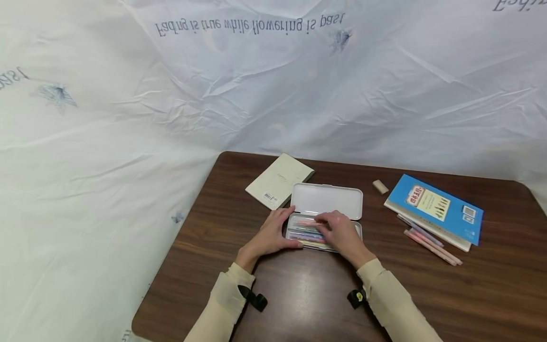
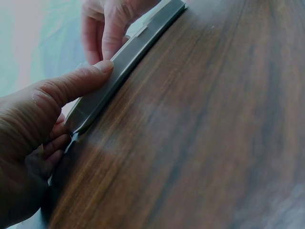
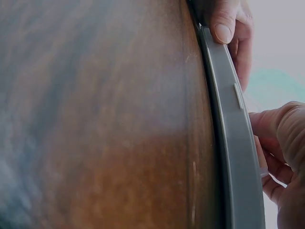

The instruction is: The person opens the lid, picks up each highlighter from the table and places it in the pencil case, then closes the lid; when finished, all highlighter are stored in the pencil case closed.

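An open white pencil case lies on the table, its lid folded back. Several pens in pastel colours lie in its lower half. My left hand grips the case's left end, thumb on the front wall and fingers around the side. In the left wrist view, that thumb rests along the grey outer wall. My right hand reaches over the case and pinches a pink pen near the hinge side. In the right wrist view, the fingers of the right hand are partly hidden behind the wall.
A cream notebook lies behind the case at the left. To the right are an eraser, a blue book and several loose pens by its lower edge. A white printed sheet hangs behind the table.
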`<state>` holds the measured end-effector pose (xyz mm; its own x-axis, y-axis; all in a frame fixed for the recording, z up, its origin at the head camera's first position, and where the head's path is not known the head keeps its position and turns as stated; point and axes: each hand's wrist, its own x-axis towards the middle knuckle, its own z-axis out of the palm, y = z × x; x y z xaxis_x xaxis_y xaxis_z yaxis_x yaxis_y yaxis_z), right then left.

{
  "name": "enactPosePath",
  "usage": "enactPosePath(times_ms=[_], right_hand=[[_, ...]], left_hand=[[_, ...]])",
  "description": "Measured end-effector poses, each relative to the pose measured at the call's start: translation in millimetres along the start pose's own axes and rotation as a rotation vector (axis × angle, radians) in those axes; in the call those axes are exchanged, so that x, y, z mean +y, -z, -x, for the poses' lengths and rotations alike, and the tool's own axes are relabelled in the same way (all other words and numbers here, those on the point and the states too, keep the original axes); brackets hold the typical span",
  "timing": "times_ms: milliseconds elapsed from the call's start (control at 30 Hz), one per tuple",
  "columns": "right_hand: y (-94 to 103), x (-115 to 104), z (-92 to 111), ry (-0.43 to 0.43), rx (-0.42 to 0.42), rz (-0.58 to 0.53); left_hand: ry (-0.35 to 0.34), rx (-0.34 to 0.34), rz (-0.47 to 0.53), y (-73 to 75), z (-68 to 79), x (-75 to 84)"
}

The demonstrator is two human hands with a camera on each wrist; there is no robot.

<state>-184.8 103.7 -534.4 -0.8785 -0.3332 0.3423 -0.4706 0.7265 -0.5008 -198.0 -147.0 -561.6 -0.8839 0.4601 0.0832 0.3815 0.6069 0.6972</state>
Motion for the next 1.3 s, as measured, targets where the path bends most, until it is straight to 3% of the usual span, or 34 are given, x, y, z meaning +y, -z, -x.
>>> enactPosePath(times_ms=[467,667,933,1300], right_hand=[[0.6,0,2,-0.001,0.024,-0.016],[2.3,-1,3,-0.035,0.009,-0.03],[8.9,2,11,-0.075,0.051,-0.05],[34.4,23,41,-0.068,0.238,-0.001]], left_hand=[[0.002,-0.013,-0.029,2.4,-1.2,1.6],[0.003,-0.013,-0.022,2.8,-0.5,1.9],[-0.004,-0.01,-0.014,3.8,0.1,2.3],[0.001,-0.02,-0.003,5.7,-1.0,4.4]])
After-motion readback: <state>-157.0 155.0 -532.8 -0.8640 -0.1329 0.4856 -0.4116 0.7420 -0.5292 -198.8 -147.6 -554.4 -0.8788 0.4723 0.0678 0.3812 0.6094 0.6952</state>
